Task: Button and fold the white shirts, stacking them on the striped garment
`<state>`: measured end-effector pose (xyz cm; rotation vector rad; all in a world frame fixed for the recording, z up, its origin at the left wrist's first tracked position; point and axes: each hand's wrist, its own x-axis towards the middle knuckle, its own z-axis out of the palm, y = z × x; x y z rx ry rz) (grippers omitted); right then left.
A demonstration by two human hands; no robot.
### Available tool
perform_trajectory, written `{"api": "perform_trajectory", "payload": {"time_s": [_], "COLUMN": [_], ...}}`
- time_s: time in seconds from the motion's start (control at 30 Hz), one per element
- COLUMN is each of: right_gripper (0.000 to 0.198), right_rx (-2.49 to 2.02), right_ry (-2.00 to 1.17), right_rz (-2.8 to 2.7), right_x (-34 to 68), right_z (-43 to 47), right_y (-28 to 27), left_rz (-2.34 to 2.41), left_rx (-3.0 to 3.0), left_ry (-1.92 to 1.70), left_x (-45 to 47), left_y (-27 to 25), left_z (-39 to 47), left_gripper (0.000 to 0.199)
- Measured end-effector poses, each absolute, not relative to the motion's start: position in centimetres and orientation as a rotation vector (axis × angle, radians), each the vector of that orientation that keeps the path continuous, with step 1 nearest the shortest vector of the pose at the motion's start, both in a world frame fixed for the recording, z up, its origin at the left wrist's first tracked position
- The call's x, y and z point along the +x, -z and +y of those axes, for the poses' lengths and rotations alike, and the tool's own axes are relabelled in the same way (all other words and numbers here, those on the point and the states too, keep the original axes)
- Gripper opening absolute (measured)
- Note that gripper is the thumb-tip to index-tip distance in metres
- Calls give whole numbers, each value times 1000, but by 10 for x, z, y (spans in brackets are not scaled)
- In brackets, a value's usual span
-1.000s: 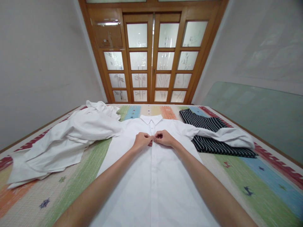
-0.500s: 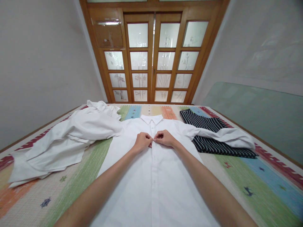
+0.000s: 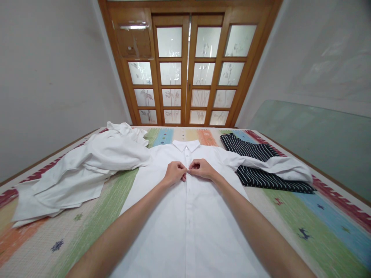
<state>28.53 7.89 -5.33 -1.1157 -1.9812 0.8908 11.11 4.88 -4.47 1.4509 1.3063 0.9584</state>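
A white button-up shirt (image 3: 162, 231) lies face up in front of me, its collar at the far end and its sleeves spread to both sides. My left hand (image 3: 175, 172) is closed in a pinch at the front placket, a little below the collar. Facing it, my right hand (image 3: 201, 169) pinches the placket from the other side. The fingertips of both hands nearly meet over the placket, where a small pale bit, perhaps a button, shows. Above them, more buttons run up toward the collar.
Rumpled white clothing (image 3: 66, 189) lies at the left, by the shirt's sleeve. A folded black-and-white striped garment (image 3: 257, 179) sits under the right sleeve. Everything rests on a colourful patterned cloth (image 3: 290, 216). Wooden glass-paned doors (image 3: 185, 77) stand beyond, with walls on both sides.
Both hands stay at the same spot on the placket. The left fingers have shifted slightly; the shirt lies as before.
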Motion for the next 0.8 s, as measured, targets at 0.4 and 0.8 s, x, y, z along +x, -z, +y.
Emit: {"api": "perform_trajectory", "payload": {"time_s": [0.4, 0.8], "right_gripper": [12, 8], "right_rx": [-1085, -1010], "right_ry": [-954, -516], "right_rz": [-1988, -2094], "right_x": [285, 285], "right_z": [83, 82], "right_y": [57, 62], "left_rz": [1320, 1451], "left_rx": [1628, 2452], "left_ry": [-1156, -967], "left_x": [109, 99], "left_y": [47, 51], "left_z": [50, 48], "left_gripper": [19, 18]}}
